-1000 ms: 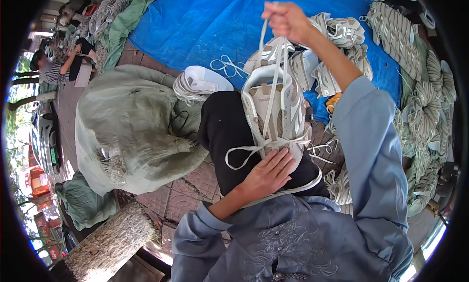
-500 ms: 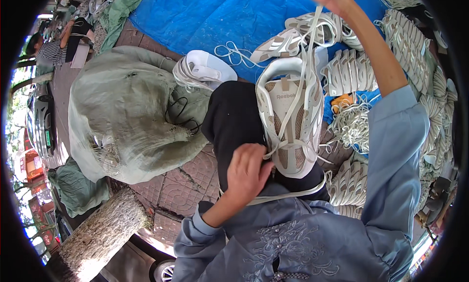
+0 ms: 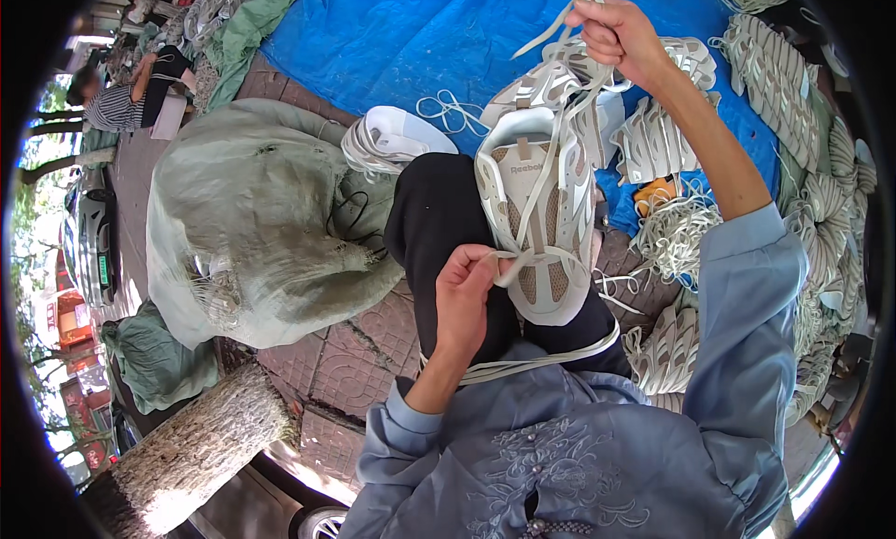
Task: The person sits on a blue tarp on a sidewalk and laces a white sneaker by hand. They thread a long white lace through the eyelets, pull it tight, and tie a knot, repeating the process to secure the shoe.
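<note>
A white and beige sneaker [image 3: 518,203] rests on my black-trousered legs, its toe pointing towards me. White shoelace [image 3: 541,41] threads through the lowest eyelets near the toe and runs up over the tongue. My left hand [image 3: 467,282] is closed at the toe end, pinching a loop of the lace between thumb and fingers. Above the sneaker's heel, my right hand [image 3: 618,40] is closed on the other stretch of lace, with its free tip sticking out to the left. More white laces [image 3: 546,360] lie across my thighs.
A blue tarp [image 3: 373,44] spreads ahead, with several unlaced shoe uppers [image 3: 653,142] on its right side. A tangle of laces [image 3: 681,240] lies at the right. A pale sack [image 3: 252,222] and a white shoe upper [image 3: 397,133] are at the left, a tree trunk [image 3: 205,436] lower left.
My right hand has come down from the top edge, and the lace is slacker. My left hand has moved to the lace at the toe and pinches it. The sneaker has shifted slightly left.
</note>
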A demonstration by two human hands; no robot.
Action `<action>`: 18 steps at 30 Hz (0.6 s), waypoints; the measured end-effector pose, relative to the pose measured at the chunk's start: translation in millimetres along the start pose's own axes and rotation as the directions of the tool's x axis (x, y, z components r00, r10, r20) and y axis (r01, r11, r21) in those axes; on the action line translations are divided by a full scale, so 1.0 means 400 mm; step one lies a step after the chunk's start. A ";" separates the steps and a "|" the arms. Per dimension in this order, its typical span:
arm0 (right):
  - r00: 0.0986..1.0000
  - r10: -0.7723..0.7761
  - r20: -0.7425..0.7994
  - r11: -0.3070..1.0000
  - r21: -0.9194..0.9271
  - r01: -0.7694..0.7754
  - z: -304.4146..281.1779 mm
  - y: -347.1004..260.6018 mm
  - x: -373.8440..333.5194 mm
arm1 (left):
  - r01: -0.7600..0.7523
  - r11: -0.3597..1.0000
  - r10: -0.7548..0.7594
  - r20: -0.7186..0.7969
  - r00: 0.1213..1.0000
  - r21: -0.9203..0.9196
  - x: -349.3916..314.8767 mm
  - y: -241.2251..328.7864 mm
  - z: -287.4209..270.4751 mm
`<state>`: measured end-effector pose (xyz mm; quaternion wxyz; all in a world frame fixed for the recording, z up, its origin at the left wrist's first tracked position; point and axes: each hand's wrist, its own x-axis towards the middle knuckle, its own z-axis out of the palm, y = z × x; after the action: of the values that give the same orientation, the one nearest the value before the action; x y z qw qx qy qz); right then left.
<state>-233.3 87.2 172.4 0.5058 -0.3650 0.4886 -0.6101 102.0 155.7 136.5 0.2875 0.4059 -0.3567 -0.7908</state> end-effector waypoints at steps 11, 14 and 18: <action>0.986 -0.139 -0.093 0.962 0.224 0.157 -0.085 -0.111 -0.003 | 0.135 0.930 -0.094 0.133 0.987 -0.341 -0.034 0.029 -0.060; 0.971 -0.227 -0.079 0.941 0.241 0.239 -0.121 -0.153 0.001 | -0.017 1.000 0.017 0.011 1.000 0.011 -0.033 0.033 -0.052; 0.969 -0.218 -0.118 0.953 0.188 0.237 -0.130 -0.200 0.002 | -0.264 0.531 0.471 -0.021 0.882 0.805 -0.038 0.064 -0.011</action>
<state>-303.2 99.0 236.3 0.4423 -0.3364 0.4029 -0.7272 117.7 150.8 161.6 0.2825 0.4952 -0.7053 -0.4214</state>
